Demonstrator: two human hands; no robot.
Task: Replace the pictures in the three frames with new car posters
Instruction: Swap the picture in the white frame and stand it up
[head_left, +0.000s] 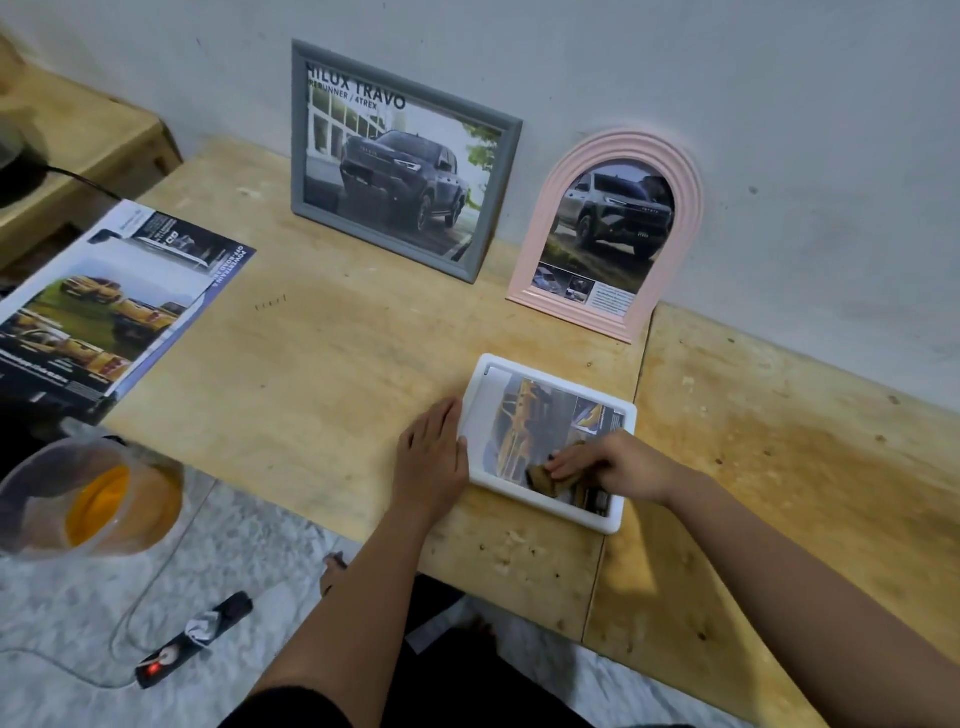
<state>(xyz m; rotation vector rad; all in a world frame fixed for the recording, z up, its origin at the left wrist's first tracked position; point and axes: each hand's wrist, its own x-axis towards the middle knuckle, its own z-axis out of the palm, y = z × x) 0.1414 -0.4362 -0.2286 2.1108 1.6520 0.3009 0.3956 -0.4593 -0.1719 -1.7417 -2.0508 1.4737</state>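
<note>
A white frame (621, 413) lies flat on the wooden table (322, 374), showing a yellow car picture. My left hand (431, 452) rests flat on the table, fingers straight against the frame's left edge. My right hand (608, 465) presses a small brownish cloth (545, 478) onto the frame's glass with curled fingers. A grey frame (306, 156) with a dark pickup poster leans on the wall behind. Right of it, a pink arched frame (691, 228) holds another car poster.
Car brochures (104, 306) lie at the table's left end. A clear plastic jug (78, 499) with an orange bottom stands low at the left. A black power strip (192, 639) with a white cable lies on the marble floor. A second wooden board (779, 467) adjoins on the right.
</note>
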